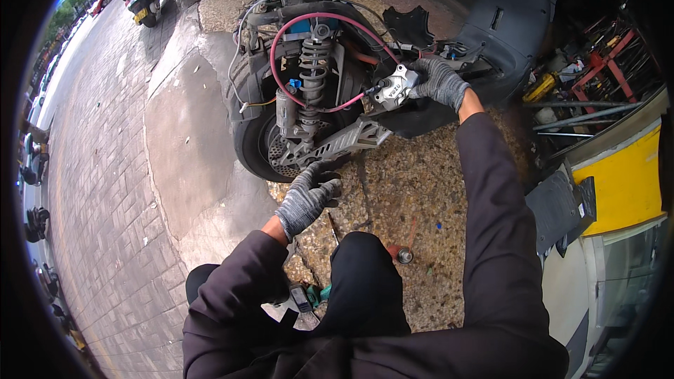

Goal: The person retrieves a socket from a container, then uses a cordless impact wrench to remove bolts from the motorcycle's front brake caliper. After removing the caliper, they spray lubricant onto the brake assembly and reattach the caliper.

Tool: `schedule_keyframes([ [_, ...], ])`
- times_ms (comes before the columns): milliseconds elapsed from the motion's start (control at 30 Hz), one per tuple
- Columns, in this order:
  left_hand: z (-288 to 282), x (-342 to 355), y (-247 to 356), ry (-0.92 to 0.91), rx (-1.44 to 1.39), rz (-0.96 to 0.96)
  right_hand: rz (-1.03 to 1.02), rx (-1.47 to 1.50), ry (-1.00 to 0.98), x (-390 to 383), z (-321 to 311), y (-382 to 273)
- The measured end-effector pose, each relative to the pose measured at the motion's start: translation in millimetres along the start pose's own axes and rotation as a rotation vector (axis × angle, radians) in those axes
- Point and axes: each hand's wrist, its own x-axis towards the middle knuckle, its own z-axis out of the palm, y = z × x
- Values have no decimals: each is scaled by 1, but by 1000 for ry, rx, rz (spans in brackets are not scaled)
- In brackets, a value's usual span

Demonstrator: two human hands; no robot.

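Beside the scooter's back wheel, the right hand in a grey knit glove holds a shiny silver brake part. The left hand is curled near the metal arm; I cannot tell if it grips anything. The heavy part could slip and yank the thin pink hose. The ground is bumpy.

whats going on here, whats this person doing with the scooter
A person crouches behind a stripped scooter, both hands in grey knit gloves. The right hand holds a silver brake caliper, which hangs on a pink hose looping over the shock absorber. The left hand is curled just below the silver swingarm bracket by the rear wheel; whether it grips a tool cannot be told. Small parts lie on the gravelly ground.
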Motion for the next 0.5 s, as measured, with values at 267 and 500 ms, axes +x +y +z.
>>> schedule_keyframes([
  [267,-32,-62,27,30,-83,124,-22,119,76,12,1,5],
  [500,-48,-66,24,100,-57,79,-12,156,128,0,13,4],
])
